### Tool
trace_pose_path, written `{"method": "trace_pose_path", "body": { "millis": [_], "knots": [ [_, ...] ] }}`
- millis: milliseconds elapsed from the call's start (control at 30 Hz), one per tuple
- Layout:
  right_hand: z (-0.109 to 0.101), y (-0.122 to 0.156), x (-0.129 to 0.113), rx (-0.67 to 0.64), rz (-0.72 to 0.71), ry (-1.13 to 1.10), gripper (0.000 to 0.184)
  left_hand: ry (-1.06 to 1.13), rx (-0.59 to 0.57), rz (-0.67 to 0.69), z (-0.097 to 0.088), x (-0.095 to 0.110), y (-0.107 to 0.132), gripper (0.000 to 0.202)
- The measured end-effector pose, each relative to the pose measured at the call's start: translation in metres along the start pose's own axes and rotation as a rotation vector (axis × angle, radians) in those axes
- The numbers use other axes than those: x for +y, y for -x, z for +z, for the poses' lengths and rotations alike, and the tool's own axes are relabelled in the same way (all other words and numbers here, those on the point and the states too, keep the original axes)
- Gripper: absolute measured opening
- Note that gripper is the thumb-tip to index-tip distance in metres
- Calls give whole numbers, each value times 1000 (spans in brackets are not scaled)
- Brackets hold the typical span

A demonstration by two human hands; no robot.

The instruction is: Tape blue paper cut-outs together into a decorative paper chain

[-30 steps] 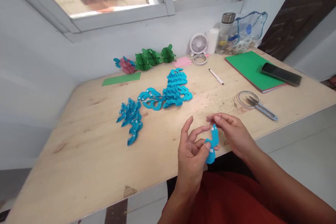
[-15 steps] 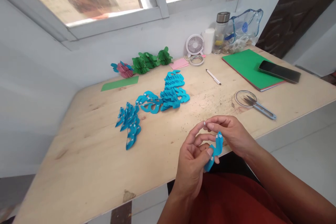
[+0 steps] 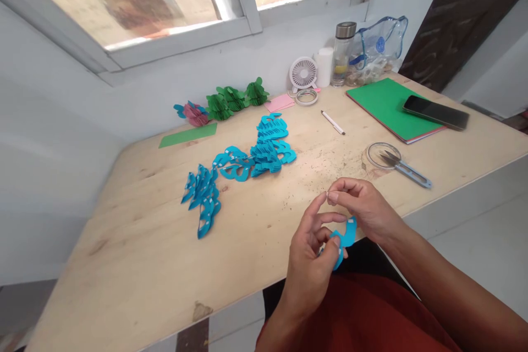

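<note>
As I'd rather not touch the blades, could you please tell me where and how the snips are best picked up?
Probably by the handle, from the near right: the snips lie with that end toward the near edge of the table, while the slightly parted blades point away leftward, overlapping the clear ring in view.

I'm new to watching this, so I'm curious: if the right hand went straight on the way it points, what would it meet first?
Likely the left hand, whose index fingertip is close by the right hand; whether they touch is unclear.
</note>
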State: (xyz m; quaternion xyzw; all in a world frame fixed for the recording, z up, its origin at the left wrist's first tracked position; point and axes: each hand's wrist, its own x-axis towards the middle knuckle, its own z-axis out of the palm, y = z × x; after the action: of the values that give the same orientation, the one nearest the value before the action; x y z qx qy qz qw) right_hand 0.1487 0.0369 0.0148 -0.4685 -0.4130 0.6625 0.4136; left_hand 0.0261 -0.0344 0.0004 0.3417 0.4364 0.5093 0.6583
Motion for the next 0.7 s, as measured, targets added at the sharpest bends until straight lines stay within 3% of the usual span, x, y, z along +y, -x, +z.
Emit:
{"method": "trace_pose_path", "body": {
  "millis": [167, 367, 567, 700],
  "knots": [
    [-3, -2, -2, 55, -105, -65, 16, 0, 111, 24, -6, 4, -1, 71],
    [0, 6, 6, 76, -90, -35, 16, 142, 254, 94, -21, 12, -8, 60],
    [16, 16, 12, -20, -40, 64, 15, 206, 223, 166, -31, 10, -8, 62],
    [22, 16, 12, 6, -32, 78, 15, 207, 208, 224, -35, 8, -7, 60]
  ]
}}
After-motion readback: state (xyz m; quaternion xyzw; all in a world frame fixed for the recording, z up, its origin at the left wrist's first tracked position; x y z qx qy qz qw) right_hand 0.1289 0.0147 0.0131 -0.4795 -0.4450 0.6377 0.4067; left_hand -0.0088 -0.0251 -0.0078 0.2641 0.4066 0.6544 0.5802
